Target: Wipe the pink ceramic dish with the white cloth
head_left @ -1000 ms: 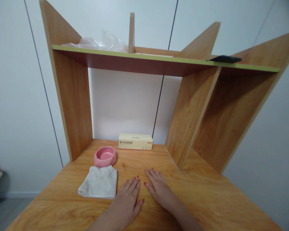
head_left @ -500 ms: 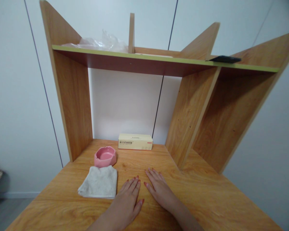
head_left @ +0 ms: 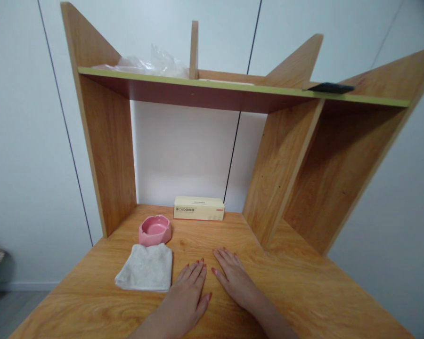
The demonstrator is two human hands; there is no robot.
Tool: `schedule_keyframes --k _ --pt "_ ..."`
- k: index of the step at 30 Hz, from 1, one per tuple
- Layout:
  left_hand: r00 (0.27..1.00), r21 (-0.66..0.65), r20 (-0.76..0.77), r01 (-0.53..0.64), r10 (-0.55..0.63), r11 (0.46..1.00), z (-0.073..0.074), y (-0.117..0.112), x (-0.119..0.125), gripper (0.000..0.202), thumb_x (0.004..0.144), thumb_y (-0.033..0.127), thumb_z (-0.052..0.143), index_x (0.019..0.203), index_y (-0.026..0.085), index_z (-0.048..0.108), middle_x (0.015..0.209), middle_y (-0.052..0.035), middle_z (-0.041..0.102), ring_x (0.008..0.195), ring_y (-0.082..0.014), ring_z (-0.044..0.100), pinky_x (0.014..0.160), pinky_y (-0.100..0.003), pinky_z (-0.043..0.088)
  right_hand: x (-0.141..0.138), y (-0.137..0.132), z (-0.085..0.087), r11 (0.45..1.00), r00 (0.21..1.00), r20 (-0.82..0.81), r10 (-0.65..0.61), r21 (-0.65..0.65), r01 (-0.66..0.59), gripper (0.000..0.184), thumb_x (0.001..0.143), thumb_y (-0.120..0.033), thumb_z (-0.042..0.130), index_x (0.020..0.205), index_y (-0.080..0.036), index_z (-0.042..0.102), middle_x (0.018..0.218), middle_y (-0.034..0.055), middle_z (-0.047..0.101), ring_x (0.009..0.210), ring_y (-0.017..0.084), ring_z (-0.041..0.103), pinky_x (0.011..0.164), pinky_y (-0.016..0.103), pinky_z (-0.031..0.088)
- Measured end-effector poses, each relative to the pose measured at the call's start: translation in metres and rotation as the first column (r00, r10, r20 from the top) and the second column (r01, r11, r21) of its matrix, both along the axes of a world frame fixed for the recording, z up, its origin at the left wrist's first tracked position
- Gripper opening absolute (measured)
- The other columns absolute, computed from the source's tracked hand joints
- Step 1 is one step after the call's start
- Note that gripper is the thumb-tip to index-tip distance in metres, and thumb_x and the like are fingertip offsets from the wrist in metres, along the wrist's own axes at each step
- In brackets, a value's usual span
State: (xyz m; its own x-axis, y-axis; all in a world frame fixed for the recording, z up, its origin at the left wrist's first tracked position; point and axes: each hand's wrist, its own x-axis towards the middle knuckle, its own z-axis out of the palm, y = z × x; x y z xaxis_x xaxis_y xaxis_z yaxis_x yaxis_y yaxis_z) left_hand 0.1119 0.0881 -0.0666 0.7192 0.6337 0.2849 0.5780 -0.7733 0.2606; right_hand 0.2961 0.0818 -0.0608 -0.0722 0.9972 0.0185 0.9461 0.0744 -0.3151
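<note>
A white panelled wall (head_left: pixel 187 150) with thin dark seams fills the far side of the scene. In front of it is a wood-grain desk (head_left: pixel 314 292), its top running to the near edge of the view. At the far side of the desk rises a wooden shelf unit (head_left: pixel 109 155) with upright side boards, an upright divider toward the right, and a green-edged upper shelf (head_left: pixel 183 82).

The person's left hand (head_left: pixel 188 293) lies palm down at the near middle of the desk, fingers lying close together and pointing far, thumb standing out to the right. The right hand (head_left: pixel 235 278) lies flat to its right, fingers nearly together and angled far and left, thumb apart from them. The hands are near each other with a bare strip between, and neither grasps anything.

A crumpled clear plastic bag (head_left: pixel 144 66) lies on the upper shelf at left. A folded white cloth (head_left: pixel 146 268) rests just left of the left hand. A cream cling film box (head_left: pixel 199 209) lies lengthwise at the far middle of the desk, well beyond the hands. A pink faceted ashtray (head_left: pixel 155 231) stands just beyond the cloth; whether they touch cannot be told. A flat black object (head_left: pixel 331 88) sits on the upper shelf at right.
</note>
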Motion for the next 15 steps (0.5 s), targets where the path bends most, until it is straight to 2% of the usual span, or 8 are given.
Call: schedule_keyframes --k 9,15 --pt "0.997 -0.016 -0.073 -0.013 0.012 1.000 0.0082 -0.0012 0.0013 0.049 0.086 0.038 0.033 0.127 0.011 0.038 0.134 -0.0126 0.034 0.123 -0.0233 0.030 0.099 -0.038 0.032 -0.0007 -0.0006 0.0019 1.000 1.000 0.014 -0.002 -0.001 0.002 0.058 0.084 -0.046 0.024 0.130 -0.013 0.034 0.138 0.0076 0.028 0.128 0.021 0.018 0.104 0.039 0.012" --pt "0.998 -0.010 -0.056 -0.005 0.005 1.000 0.0058 -0.0008 0.0007 0.049 0.087 0.039 0.033 0.127 0.012 0.038 0.134 -0.0124 0.034 0.122 -0.0232 0.031 0.100 -0.038 0.031 -0.0011 -0.0003 0.0028 1.000 1.000 0.021 -0.001 -0.016 0.001 0.057 0.084 -0.045 0.024 0.130 -0.012 0.033 0.138 0.0072 0.026 0.128 0.021 0.018 0.104 0.039 0.011"
